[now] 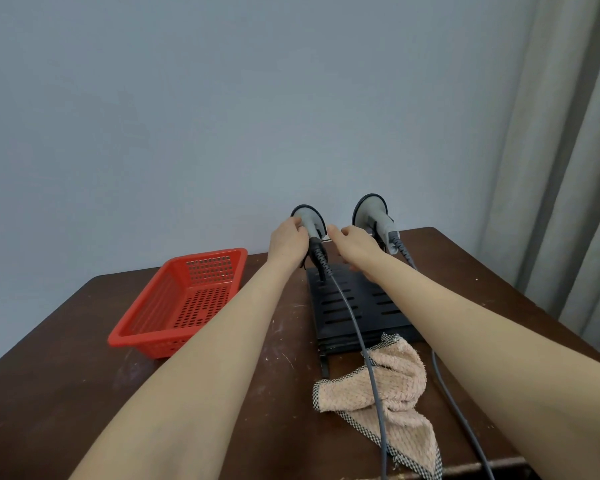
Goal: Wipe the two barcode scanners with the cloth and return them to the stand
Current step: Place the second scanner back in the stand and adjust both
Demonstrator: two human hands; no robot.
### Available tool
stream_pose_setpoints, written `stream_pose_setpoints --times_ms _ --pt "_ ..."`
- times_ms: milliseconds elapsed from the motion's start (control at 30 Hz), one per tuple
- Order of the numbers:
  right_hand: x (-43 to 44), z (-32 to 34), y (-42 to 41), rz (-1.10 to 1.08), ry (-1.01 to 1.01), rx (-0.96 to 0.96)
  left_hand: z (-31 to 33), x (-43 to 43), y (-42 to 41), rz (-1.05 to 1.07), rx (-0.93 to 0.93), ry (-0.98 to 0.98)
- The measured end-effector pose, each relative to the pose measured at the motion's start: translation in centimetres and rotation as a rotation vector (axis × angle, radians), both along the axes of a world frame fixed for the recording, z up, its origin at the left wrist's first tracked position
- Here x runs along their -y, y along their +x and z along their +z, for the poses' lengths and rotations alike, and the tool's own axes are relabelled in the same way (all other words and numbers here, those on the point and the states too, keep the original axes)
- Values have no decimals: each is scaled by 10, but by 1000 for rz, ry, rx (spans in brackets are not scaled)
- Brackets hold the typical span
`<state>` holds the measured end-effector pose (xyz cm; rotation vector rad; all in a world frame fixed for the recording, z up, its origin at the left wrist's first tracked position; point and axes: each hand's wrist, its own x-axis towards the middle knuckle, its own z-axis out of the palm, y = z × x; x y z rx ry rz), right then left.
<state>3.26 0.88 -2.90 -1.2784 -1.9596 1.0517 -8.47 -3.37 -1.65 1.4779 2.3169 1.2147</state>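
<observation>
Two grey barcode scanners stand at the far end of the black slotted stand. My left hand grips the left scanner around its neck. The right scanner stands upright just beyond my right hand, whose fingers reach between the two scanners; whether they touch either one is not clear. A pink cloth with a checked border lies crumpled on the table at the stand's near end. Both grey cables run toward me, and the left scanner's cable crosses the cloth.
A red perforated plastic basket sits on the dark wooden table to the left of my arms. A plain wall stands behind the table and a grey curtain hangs at the right.
</observation>
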Motion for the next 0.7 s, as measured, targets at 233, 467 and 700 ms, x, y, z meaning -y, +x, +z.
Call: stream_pose_setpoints --times_ms 233,467,700 --pt "1 2 3 13 -10 -5 2 1 2 10 -29 -4" --pt "10 8 8 11 45 -25 9 7 16 -48 -192 77" --pt "19 8 29 -70 31 -52 3 23 42 -105 -411 154"
